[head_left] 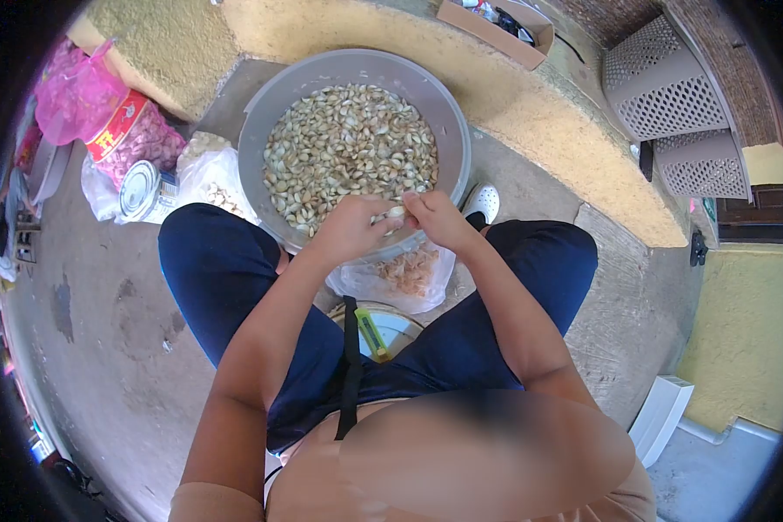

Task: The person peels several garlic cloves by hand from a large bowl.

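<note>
A large grey tub (261, 96) in front of me holds a mass of garlic cloves (348, 148), seemingly in liquid. Over its near rim, my left hand (354, 230) pinches a pale garlic clove (396, 212) between thumb and fingers. My right hand (439, 219) meets it from the other side, fingers closed at the clove's end; any small peel or tool there is too small to make out. Below both hands lies a clear plastic bag (350, 283) with dry garlic skins (411, 271). Between my thighs, a green and yellow utility knife (372, 334) rests on a round white lid (398, 329).
At left stand pink mesh sacks of garlic (139, 143), a tin can (146, 191) and a white bag of cloves (213, 178). A low yellow ledge (583, 148) runs behind the tub, bearing a cardboard box (500, 39). Grey perforated baskets (670, 87) are at upper right.
</note>
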`<state>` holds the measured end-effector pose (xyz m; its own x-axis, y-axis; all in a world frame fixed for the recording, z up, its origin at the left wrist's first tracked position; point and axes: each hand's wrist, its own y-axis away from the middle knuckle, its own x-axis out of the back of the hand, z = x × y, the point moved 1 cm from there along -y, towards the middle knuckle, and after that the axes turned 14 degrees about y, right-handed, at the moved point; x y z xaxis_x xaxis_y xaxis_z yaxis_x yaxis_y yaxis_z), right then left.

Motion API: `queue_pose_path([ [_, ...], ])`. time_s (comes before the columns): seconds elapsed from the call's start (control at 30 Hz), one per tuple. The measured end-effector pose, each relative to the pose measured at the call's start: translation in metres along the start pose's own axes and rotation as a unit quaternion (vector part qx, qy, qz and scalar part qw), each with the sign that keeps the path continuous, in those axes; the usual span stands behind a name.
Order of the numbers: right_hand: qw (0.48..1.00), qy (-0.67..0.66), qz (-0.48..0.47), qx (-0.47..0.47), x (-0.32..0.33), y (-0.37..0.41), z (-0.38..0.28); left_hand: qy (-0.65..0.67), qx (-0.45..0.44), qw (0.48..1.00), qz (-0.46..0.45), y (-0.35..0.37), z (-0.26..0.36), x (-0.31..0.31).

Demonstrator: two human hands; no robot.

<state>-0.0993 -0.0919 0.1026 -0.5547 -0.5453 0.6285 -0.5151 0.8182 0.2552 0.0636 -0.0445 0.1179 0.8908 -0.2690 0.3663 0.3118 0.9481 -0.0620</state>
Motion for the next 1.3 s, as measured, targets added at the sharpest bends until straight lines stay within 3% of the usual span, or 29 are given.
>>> queue_pose_path([
  [0.13,0.997,-0.074,-0.008,-0.027,-0.004,-0.001,0.003,0.007,0.017,1.000,-0.002,-0.003,0.001,0.003],
  [0.23,0.943,-0.309,-0.049,-0.112,0.004,0.000,-0.009,0.043,0.041,0.998,0.020,-0.005,0.004,0.008],
  [0.43,0.962,-0.251,-0.068,-0.086,0.015,0.000,-0.013,0.156,0.033,0.985,0.071,-0.007,-0.006,0.002],
  [0.53,0.994,-0.110,0.025,0.003,0.017,0.005,-0.024,0.163,0.038,0.983,0.076,-0.008,-0.006,0.002],
  [0.63,0.992,0.096,0.046,0.067,0.025,0.010,-0.033,0.144,0.031,0.986,0.075,-0.007,-0.005,0.002],
  [0.73,0.987,0.135,0.041,0.080,0.030,0.013,-0.035,0.160,0.066,0.983,0.056,-0.007,-0.004,0.002],
  [0.87,0.996,-0.078,-0.025,0.037,0.027,0.006,-0.016,0.234,0.162,0.958,0.025,-0.006,0.011,0.008],
  [0.93,0.971,-0.224,-0.083,0.002,0.030,0.001,-0.005,0.310,0.197,0.930,0.025,-0.006,0.009,0.009],
  [1.03,0.998,0.039,-0.025,-0.053,0.042,0.008,-0.018,0.431,0.220,0.874,0.034,-0.005,0.001,0.008],
  [1.07,0.982,0.169,-0.079,-0.037,0.039,0.010,-0.011,0.460,0.220,0.860,0.030,-0.006,0.001,0.008],
  [1.13,0.892,0.415,-0.180,0.001,0.027,0.014,0.012,0.495,0.211,0.842,0.029,-0.005,0.003,0.010],
  [1.23,0.843,0.481,-0.238,-0.037,0.005,0.028,0.031,0.510,0.197,0.837,0.023,-0.002,0.010,0.013],
  [1.3,0.859,0.462,-0.219,-0.017,-0.013,0.028,0.052,0.512,0.192,0.837,0.009,-0.001,0.010,0.013],
])
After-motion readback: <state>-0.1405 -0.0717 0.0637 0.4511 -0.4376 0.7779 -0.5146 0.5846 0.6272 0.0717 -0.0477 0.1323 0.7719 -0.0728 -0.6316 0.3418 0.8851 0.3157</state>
